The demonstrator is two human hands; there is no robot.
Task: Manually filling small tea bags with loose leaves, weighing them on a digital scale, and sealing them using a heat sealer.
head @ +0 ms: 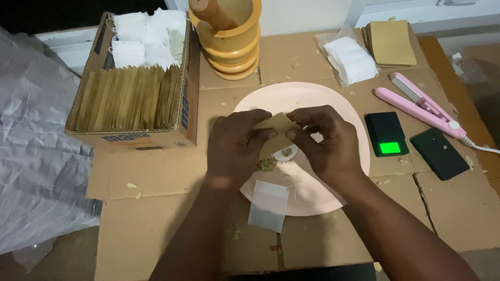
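A cardboard-covered desk [156, 208] carries everything. At ten o'clock a cardboard box [133, 99] holds upright brown envelopes. At centre lies a pink plate [312, 99]. Over it, the left hand [237, 145] and right hand [325, 140] both pinch a small brown envelope [278, 125], fingers closed on its edges. A white tea bag [268, 205] rests at six o'clock on the plate's rim.

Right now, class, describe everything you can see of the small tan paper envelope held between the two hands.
The small tan paper envelope is flat, kraft-coloured and looks like thin paper. Only its upper part and a strip below show; fingers cover the rest. It is tilted, one corner pointing up, and held above the round pink plate. The left hand pinches its left side and the right hand its right. Whether it is open or sealed cannot be told.
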